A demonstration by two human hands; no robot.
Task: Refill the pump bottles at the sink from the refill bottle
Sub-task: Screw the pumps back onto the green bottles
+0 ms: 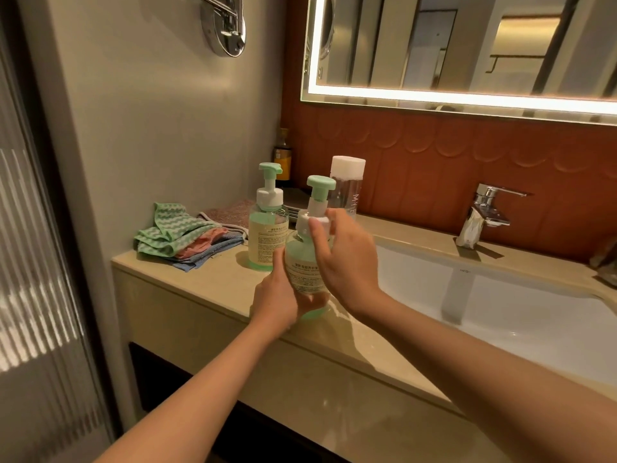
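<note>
**Hands on the near pump bottle at the counter edge**

The left hand (277, 300) wraps around the lower body of the near pump bottle (305, 262), thumb up along its left side and fingers hidden behind the label. The right hand (347, 259) closes over the white collar (312, 218) below the pump head, thumb and fingers gripping that collar from the right. The bottle leans a little to the left, its green base at the front of the beige countertop (207, 282), just left of the white sink basin (500, 312); whether the base rests on the stone or is lifted slightly I cannot tell. Its mint-green pump top (321, 183) stands above the fingers.

A second pump bottle (268, 232) of the same kind stands upright just behind and to the left, holding pale liquid over a green bottom band. Behind the held bottle, partly hidden by it, is a tall clear bottle with a white cap (347, 182), standing near the wall. A dark bottle with a yellow label (283, 158) sits in the corner. Folded cloths (180, 235) in green, pink and blue lie stacked at the counter's left end, well apart from the hands. A chrome faucet (487, 208) stands behind the basin to the right, and a lit mirror (467, 45) hangs above
</note>
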